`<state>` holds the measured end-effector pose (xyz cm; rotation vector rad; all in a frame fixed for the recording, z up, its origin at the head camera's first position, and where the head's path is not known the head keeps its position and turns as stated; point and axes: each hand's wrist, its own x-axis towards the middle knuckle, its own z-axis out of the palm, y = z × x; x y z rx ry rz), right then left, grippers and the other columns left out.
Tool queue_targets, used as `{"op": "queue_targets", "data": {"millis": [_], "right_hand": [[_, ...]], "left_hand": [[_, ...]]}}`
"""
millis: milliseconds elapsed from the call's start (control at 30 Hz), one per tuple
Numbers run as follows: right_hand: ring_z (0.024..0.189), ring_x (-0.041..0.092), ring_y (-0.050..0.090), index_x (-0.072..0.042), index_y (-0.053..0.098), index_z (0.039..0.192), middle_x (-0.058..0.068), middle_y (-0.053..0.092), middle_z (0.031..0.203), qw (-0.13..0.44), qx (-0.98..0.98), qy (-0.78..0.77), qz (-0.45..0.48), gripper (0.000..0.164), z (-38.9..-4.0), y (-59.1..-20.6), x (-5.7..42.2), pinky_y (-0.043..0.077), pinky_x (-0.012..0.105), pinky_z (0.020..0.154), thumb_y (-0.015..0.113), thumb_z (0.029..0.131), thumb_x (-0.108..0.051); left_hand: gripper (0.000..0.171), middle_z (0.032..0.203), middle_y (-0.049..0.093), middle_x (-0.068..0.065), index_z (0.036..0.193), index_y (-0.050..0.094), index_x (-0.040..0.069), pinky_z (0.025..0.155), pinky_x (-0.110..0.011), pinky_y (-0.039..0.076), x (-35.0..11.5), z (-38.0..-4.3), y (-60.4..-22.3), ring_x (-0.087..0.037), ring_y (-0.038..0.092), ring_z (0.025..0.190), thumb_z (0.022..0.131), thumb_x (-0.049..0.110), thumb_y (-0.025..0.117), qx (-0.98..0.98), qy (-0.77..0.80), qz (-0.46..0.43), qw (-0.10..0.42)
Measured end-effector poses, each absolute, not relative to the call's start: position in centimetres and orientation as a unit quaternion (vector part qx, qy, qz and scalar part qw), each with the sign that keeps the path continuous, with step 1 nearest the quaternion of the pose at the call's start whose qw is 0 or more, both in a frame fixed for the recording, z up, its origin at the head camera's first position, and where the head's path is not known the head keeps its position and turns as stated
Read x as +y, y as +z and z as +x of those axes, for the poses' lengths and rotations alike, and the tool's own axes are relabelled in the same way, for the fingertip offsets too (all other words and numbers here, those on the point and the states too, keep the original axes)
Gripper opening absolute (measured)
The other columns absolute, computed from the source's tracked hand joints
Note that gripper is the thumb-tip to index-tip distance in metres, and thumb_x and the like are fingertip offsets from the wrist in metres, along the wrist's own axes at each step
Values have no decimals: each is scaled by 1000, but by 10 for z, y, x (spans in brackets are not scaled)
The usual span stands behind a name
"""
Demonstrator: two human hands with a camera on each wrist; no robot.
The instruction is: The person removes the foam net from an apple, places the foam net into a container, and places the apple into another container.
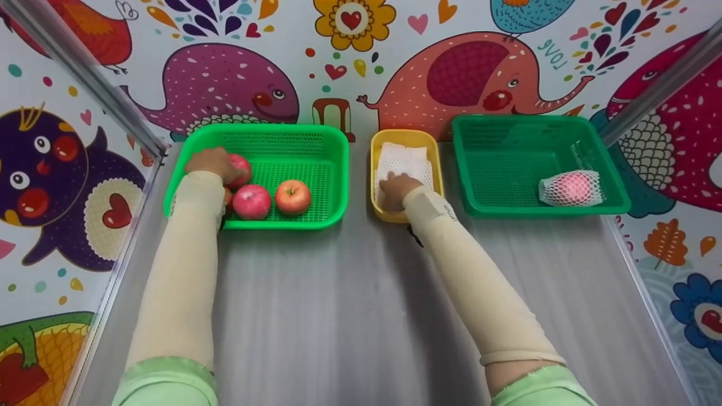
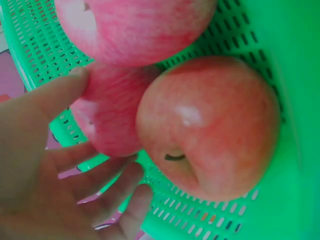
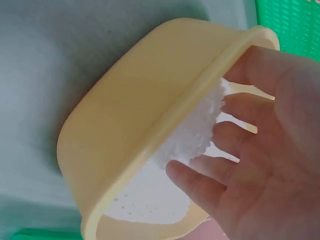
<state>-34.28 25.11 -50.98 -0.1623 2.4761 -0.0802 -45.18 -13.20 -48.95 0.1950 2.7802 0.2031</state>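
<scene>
My left hand is inside the light green basket. Its thumb and spread fingers reach around a pink apple, the thumb tip at its side. Close against that apple sit an orange-red apple with a stem and a larger-looking pink apple. Another apple lies apart, to the right. My right hand reaches into the yellow basket, its bent fingers holding the frilly edge of a white foam net; the thumb tip is hidden by the rim. More white netting fills this basket.
At the right stands a dark green basket with a pink fruit in a white foam net lying in it. All three baskets line up on the grey table before a wall printed with cartoon animals. Metal posts rise at both sides.
</scene>
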Motion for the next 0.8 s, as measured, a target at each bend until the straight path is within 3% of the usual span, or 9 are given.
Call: {"op": "queue_targets", "data": {"millis": [200, 400, 467, 567, 667, 800], "right_hand": [[135, 40, 45, -7, 43, 152, 23, 36, 156, 293, 952, -40, -81, 58, -348, -514, 258, 34, 49, 112, 58, 99, -24], [131, 36, 51, -5, 57, 141, 18, 51, 145, 220, 969, -31, -109, 46, -347, -515, 259, 38, 49, 109, 63, 98, -19], [124, 39, 56, -5, 60, 139, 19, 53, 144, 188, 974, -3, -128, 42, -342, -511, 258, 45, 52, 103, 62, 98, -18], [109, 40, 62, -7, 62, 136, 18, 58, 138, 126, 979, 20, -161, 39, -332, -496, 261, 52, 52, 92, 62, 98, -17], [100, 36, 64, -6, 65, 130, 17, 66, 124, 54, 981, -4, -185, 36, -320, -473, 275, 55, 50, 85, 65, 96, -16], [104, 35, 62, -6, 65, 123, 16, 66, 117, -36, 985, -65, -154, 27, -307, -447, 333, 54, 51, 87, 63, 98, -17]], "left_hand": [[67, 121, 59, -35, 130, 55, -12, 84, -60, 52, -133, -445, -477, -48, 59, 103, 94, 44, 64, 973, 68, 63, 212], [91, 143, 38, -40, 154, 14, -11, 102, -62, 40, -130, -441, -466, -55, 44, 124, 96, 42, 59, 965, 68, 53, 247], [91, 145, 35, -41, 155, 10, -10, 103, -63, 38, -129, -439, -463, -56, 40, 126, 97, 41, 58, 965, 70, 55, 245], [85, 144, 33, -42, 155, 15, -8, 102, -67, 37, -126, -436, -460, -60, 36, 127, 98, 38, 57, 971, 89, 70, 211], [74, 143, 32, -42, 153, 25, -6, 99, -70, 36, -126, -427, -459, -61, 35, 127, 99, 34, 55, 977, 130, 106, 132], [60, 143, 38, -31, 150, 38, 2, 104, -63, 36, -125, -389, -446, -48, 40, 128, 101, 31, 56, 962, 228, 144, 28]]}}
